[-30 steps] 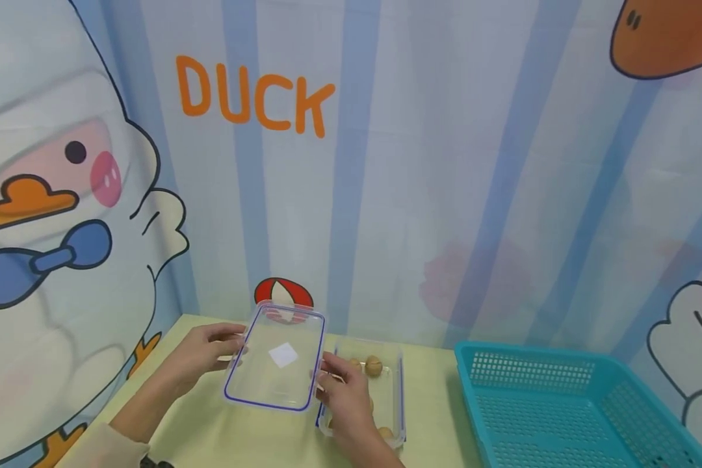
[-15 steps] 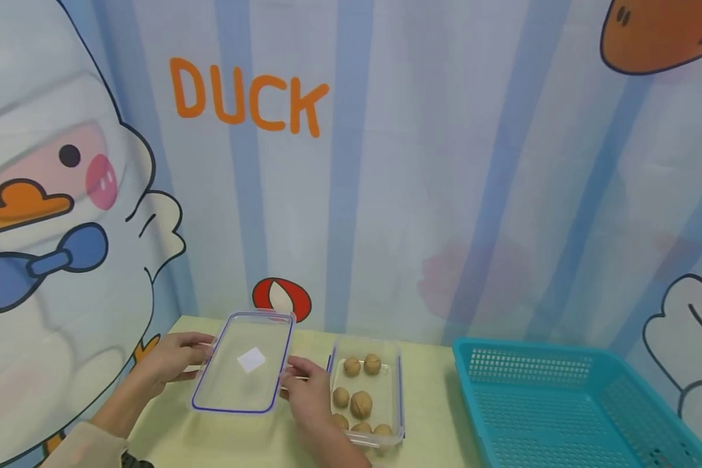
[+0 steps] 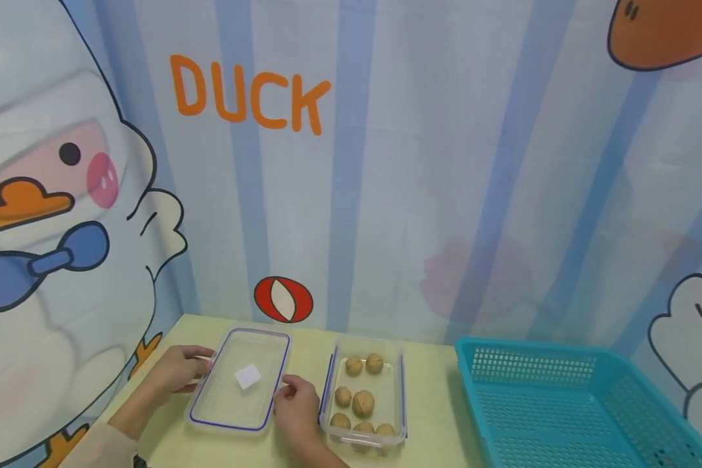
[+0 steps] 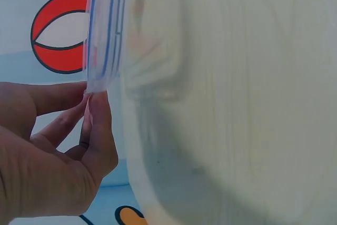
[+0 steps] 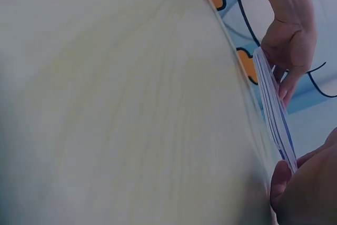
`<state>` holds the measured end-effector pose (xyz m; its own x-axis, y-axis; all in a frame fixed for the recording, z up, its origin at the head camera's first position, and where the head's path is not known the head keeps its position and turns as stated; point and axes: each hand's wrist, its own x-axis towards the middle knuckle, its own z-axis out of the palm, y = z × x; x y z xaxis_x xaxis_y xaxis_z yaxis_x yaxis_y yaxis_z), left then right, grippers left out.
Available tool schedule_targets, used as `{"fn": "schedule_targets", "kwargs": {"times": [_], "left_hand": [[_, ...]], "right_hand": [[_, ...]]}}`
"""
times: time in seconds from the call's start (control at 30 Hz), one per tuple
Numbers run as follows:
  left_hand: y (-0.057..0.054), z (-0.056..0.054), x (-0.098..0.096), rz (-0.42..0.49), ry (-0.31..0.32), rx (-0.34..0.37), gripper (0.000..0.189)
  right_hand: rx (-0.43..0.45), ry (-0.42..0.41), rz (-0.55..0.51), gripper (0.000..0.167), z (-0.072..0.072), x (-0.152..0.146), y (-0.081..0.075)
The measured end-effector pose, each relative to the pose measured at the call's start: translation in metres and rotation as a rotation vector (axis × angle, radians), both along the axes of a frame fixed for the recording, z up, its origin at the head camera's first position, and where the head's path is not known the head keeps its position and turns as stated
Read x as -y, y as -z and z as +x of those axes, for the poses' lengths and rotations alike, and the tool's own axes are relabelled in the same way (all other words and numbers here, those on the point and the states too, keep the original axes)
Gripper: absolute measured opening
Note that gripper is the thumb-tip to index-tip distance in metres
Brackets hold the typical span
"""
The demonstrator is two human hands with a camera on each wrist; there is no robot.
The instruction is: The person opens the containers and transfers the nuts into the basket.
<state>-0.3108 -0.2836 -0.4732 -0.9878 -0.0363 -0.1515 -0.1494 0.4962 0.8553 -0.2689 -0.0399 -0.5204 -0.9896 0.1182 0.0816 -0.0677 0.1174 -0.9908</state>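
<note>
A clear plastic lid (image 3: 222,406) with a blue seal line and a white square label lies flat, low over the table's left part. My left hand (image 3: 178,372) pinches its left edge between thumb and fingers, as the left wrist view shows on the lid (image 4: 108,30). Along the opposite edge, my right hand (image 3: 298,408) grips the lid, its thumb near the rim in the right wrist view. Whether the lid touches the table cannot be told. Just right of that hand stands a clear food container (image 3: 403,403) holding several walnuts (image 3: 363,403).
A turquoise plastic basket (image 3: 474,409) with perforated walls stands on the right of the pale yellow table (image 3: 435,416). Behind the table hangs a striped curtain (image 3: 398,195) with printed ducks and lettering.
Both hands have carried the lid leftward off the container and then lowered it toward the table. The walnuts in the container now show uncovered by the right hand.
</note>
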Motion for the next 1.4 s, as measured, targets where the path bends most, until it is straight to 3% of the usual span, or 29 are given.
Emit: {"fn": "schedule_targets", "kwargs": {"times": [0.3,0.4,0.53,0.6,0.8,1.07,1.27,1.4], "left_hand": [[0.023,-0.005,-0.003,0.028,-0.052,0.048,0.036],[0.025,-0.007,-0.004,0.012,-0.046,0.044,0.035],[0.025,-0.009,-0.003,-0.024,-0.031,0.045,0.033],[0.024,-0.009,-0.003,-0.043,-0.024,0.044,0.032],[0.022,-0.007,-0.005,-0.053,-0.021,0.037,0.033],[0.024,-0.004,-0.006,-0.052,-0.016,0.016,0.036],[0.024,-0.003,-0.008,-0.057,-0.037,0.006,0.035],[0.024,-0.001,-0.008,-0.073,-0.05,-0.003,0.033]], "right_hand": [[-0.048,-0.014,0.25,0.028,-0.006,-0.004,0.007],[-0.087,-0.025,0.306,0.018,-0.007,-0.007,0.007],[-0.143,-0.031,0.369,0.031,-0.008,-0.006,0.007],[-0.161,-0.027,0.394,0.03,-0.008,-0.006,0.007],[-0.143,-0.045,0.43,0.015,-0.008,-0.006,0.006],[-0.163,-0.076,0.455,0.011,-0.006,-0.006,0.001],[-0.134,-0.133,0.458,0.02,-0.007,-0.008,-0.007],[-0.052,-0.208,0.455,0.021,-0.004,-0.009,-0.016]]}}
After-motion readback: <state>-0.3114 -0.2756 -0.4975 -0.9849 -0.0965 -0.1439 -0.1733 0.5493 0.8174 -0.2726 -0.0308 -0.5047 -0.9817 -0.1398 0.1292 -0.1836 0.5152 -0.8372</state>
